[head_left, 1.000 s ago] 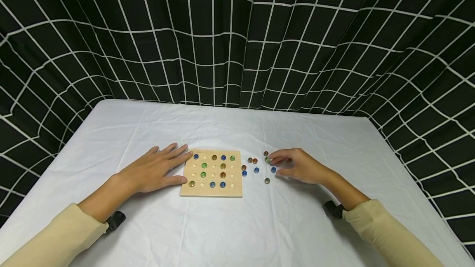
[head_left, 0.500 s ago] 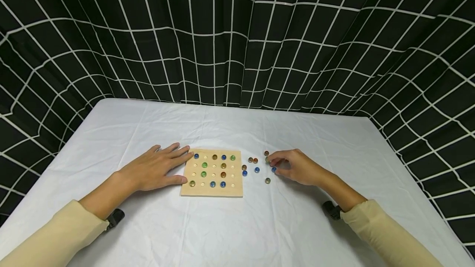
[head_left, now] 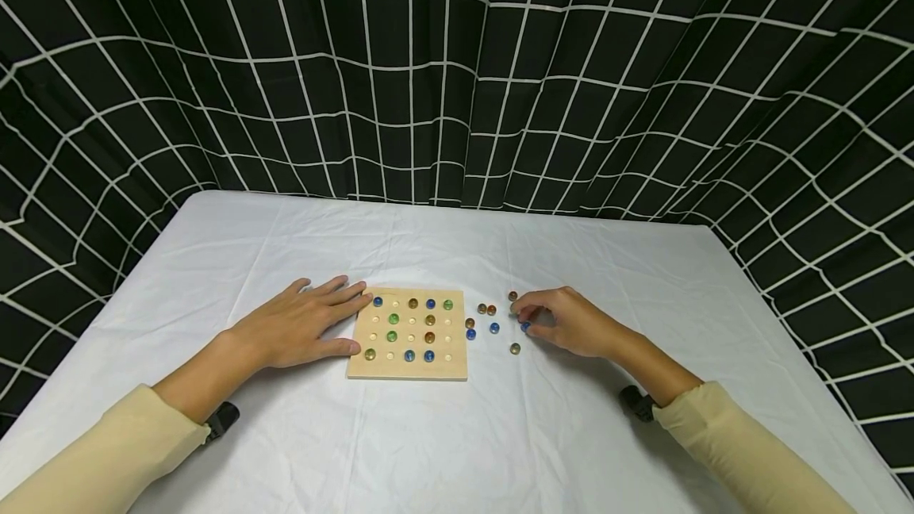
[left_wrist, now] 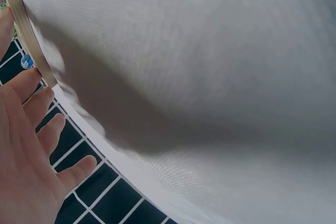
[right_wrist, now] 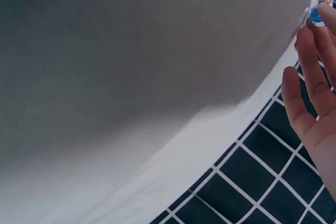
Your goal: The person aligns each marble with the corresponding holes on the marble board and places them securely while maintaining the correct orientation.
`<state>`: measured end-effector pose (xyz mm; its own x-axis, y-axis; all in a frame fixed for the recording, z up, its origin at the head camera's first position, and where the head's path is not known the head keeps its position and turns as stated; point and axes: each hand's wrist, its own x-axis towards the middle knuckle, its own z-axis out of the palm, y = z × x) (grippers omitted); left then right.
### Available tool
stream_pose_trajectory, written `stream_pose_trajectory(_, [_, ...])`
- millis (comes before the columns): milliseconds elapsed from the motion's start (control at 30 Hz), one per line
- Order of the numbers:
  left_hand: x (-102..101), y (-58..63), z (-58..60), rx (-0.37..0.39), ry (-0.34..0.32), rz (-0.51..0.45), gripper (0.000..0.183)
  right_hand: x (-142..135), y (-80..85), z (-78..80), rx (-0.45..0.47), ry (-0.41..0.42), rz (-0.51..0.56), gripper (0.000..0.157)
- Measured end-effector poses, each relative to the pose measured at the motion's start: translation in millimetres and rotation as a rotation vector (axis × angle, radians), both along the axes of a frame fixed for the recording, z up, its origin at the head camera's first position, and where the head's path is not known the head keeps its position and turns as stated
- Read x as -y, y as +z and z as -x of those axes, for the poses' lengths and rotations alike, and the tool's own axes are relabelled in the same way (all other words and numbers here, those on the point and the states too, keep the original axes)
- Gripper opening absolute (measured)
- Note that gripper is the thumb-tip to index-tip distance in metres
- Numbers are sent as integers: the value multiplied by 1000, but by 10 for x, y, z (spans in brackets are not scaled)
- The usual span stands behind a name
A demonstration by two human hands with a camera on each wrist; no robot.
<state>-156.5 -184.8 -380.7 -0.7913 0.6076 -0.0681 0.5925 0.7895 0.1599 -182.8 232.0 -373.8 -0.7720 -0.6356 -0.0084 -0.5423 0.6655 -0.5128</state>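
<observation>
A square wooden board (head_left: 410, 371) with rows of shallow holes lies on the white table; blue, green and amber glass marbles fill some holes. My left hand (head_left: 307, 327) rests flat with spread fingers at the board's left edge, the thumb and a finger touching it. To the right of the board, my right hand (head_left: 571, 322) reaches down among loose marbles, thumb and index finger apart. A blue marble (head_left: 525, 327) sits by the thumb, between thumb and index finger in the right wrist view. The index fingertip mostly hides a greenish marble.
Several loose marbles lie between board and right hand, among them a blue marble (head_left: 495, 327), a red marble (head_left: 512, 296) and a greenish marble (head_left: 515, 348). A black curtain (head_left: 457, 86) with white grid lines hangs behind the table (head_left: 428, 450).
My right hand has shifted slightly left, its index fingertip now covering most of the greenish marble and its thumb closer to the blue one. The left hand has stayed in place.
</observation>
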Motion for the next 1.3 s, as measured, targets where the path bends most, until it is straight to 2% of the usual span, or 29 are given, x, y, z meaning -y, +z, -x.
stream_pose_trajectory(133, [-2, -6, 9, -1, 2, 8, 78, 43, 46, -17, 3, 21, 36, 31])
stream_pose_trajectory(533, [-3, -33, 19, 9, 4, 16, 80, 320, 121, -114, 93, 86, 246, 29])
stream_pose_trajectory(867, [-1, -28, 18, 3, -1, 14, 80, 531, 162, -177, 109, 124, 230, 28])
stream_pose_trajectory(1100, [18, -39, 13, -7, -13, 3, 80, 631, 125, -168, 80, 163, 229, 25])
stream_pose_trajectory(1300, [20, -48, 19, -9, -13, -2, 80, 751, 89, -191, 110, 184, 224, 25])
